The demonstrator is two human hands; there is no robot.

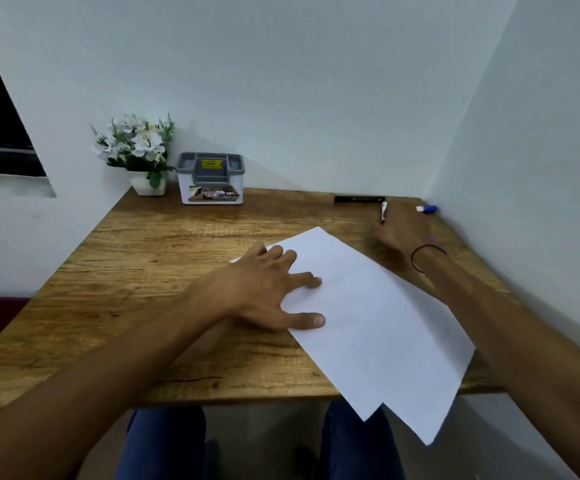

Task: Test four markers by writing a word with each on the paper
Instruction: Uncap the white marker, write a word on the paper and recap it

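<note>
We see the wooden tabletop (pixel 150 258) set into a wall corner. The white paper (pixel 378 317) lies skewed on it, its near corners overhanging the front edge. Our left hand (pixel 264 289) rests flat on the paper's left edge, fingers spread apart. Our right hand (pixel 402 233) reaches toward the far right corner, its back to us; we cannot tell its finger state. A grey box (pixel 210 178) and flowers (pixel 136 143) stand at the rear left. Markers lie near the right hand: black (pixel 359 199), one short (pixel 383 212), one blue-capped (pixel 427 209).
</note>
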